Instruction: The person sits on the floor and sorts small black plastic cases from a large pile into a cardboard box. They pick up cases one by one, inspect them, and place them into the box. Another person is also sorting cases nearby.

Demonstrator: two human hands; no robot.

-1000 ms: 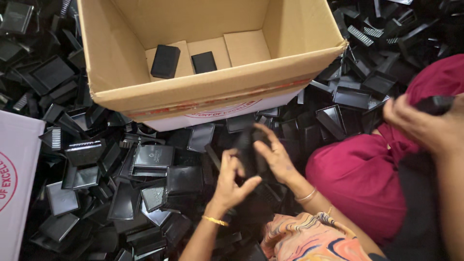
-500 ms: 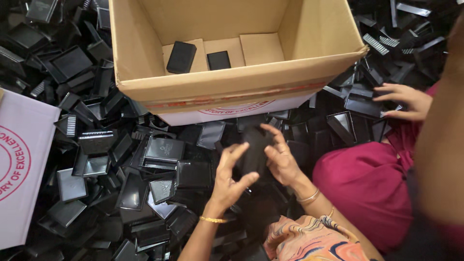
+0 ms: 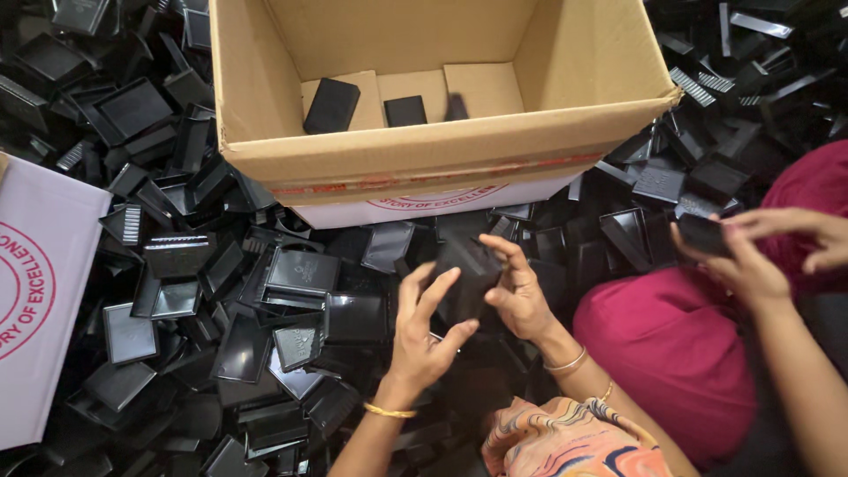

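My left hand (image 3: 422, 331) and my right hand (image 3: 521, 296) meet low over a heap of black plastic trays (image 3: 291, 291). Between them they hold one black plastic case (image 3: 465, 272): the left fingers are spread against its near side and the right fingers curl over its top. A gold bangle sits on each wrist. Just beyond my hands stands an open cardboard box (image 3: 424, 161). On its floor lie two black cases (image 3: 331, 104) and a third, blurred dark piece (image 3: 455, 106).
A co-worker in magenta (image 3: 680, 353) sits at my right, their hands (image 3: 760, 256) holding a black piece (image 3: 705, 234). A white carton with pink print (image 3: 40, 291) stands at the left edge. Black trays cover the floor around the box.
My hands stay on the same black case, turning it slightly. A third, blurred piece has appeared in the box. The co-worker's hands have come together on a black piece at the right.
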